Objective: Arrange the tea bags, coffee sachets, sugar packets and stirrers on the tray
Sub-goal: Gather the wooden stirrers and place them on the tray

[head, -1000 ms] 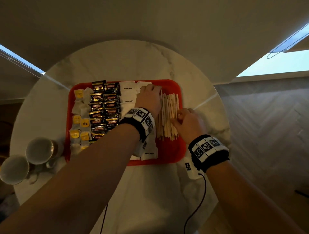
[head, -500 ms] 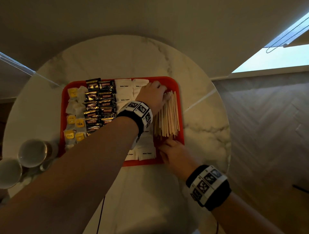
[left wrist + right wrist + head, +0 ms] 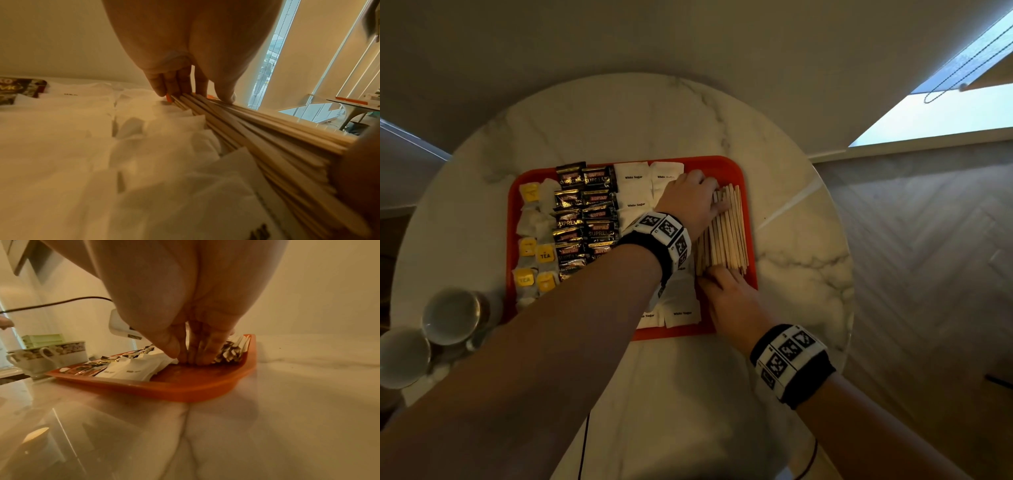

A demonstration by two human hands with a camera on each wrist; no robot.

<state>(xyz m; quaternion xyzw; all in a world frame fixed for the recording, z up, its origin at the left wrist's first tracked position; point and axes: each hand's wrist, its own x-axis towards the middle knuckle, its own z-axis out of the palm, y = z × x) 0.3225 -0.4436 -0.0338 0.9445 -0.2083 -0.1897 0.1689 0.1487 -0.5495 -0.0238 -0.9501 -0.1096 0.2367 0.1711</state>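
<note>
Low in the head view the right hand [image 3: 732,301] has its straight fingers [image 3: 202,353] planted on the red tray [image 3: 726,169], butting the near ends of the stirrers [image 3: 726,236]. Mid-frame the left hand [image 3: 690,202] lies flat-fingered over their far ends. Sugar packets [image 3: 633,192], coffee sachets [image 3: 585,212] and tea bags [image 3: 534,236] fill the tray leftward on the marble desk [image 3: 801,240]. Two cups [image 3: 450,315] sit at lower left.

Red tray [image 3: 743,178], rows of tea bags [image 3: 534,236], coffee sachets [image 3: 585,212], sugar packets [image 3: 633,185], stirrers [image 3: 729,236] (bundled, right side)
</note>
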